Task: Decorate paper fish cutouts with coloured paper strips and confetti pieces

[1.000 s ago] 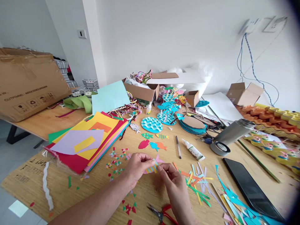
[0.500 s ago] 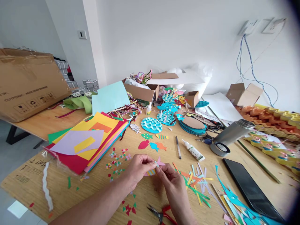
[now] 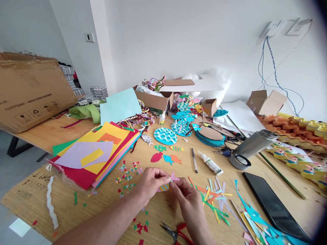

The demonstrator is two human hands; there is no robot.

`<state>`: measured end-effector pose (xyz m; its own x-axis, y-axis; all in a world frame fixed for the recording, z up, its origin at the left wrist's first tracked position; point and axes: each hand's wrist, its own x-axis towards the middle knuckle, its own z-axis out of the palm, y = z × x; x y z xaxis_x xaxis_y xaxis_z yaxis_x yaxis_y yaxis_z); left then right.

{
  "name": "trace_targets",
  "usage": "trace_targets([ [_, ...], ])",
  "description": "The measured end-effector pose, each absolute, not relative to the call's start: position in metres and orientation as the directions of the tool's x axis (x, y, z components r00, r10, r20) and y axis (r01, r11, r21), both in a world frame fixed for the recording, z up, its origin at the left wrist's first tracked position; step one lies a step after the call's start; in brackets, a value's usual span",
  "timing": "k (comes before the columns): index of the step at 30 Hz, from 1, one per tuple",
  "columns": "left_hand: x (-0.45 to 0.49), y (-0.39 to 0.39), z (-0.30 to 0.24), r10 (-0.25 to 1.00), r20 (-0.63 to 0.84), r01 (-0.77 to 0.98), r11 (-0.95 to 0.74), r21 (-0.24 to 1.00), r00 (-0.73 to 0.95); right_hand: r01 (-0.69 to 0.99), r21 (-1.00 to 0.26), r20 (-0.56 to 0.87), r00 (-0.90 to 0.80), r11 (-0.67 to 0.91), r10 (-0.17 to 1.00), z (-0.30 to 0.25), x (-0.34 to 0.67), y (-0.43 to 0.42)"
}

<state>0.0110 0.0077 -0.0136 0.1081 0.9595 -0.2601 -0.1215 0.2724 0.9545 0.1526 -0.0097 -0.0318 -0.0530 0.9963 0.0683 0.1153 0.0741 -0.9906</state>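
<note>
Between my two hands is a pink paper fish (image 3: 174,176) with coloured stripes across its body, its tail pointing up and away. My left hand (image 3: 152,183) pinches it from the left, fingers over the body. From the right, my right hand (image 3: 186,191) grips it near the tail, thumb tip almost meeting the left thumb. Fingers hide much of the fish. Just beyond lie a red paper fish (image 3: 156,157), a blue fish (image 3: 168,159), an orange fish (image 3: 176,159), and striped and green ones. Red-handled scissors or pliers (image 3: 175,234) lie below my right wrist, partly hidden.
Thin paper strips (image 3: 214,199) lie right of my hands, paper dots (image 3: 127,173) left. Further right are a glue bottle (image 3: 211,164), a pen (image 3: 194,160), a phone (image 3: 272,204) and a steel flask (image 3: 254,146). Coloured sheets (image 3: 74,154) are stacked at left.
Almost nothing differs. Both hands keep their hold on the pink fish, with only a tiny shift of the fingers.
</note>
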Motion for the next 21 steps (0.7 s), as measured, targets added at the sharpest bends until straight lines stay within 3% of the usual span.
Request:
trace_targets([
  [13, 0.0116, 0.0085, -0.0196, 0.959, -0.251, -0.215, 0.275, 0.937, 0.133, 0.239, -0.966, 0.083, -0.086, 0.101, 0.993, -0.0284, 0.1515, -0.0114],
  [21, 0.0127, 0.0055, -0.012, 0.932, -0.266, -0.33, 0.338, 0.881, 0.244, 0.096, -0.995, 0.038, -0.011, 0.039, 0.999, -0.032, 0.1579, -0.0094],
])
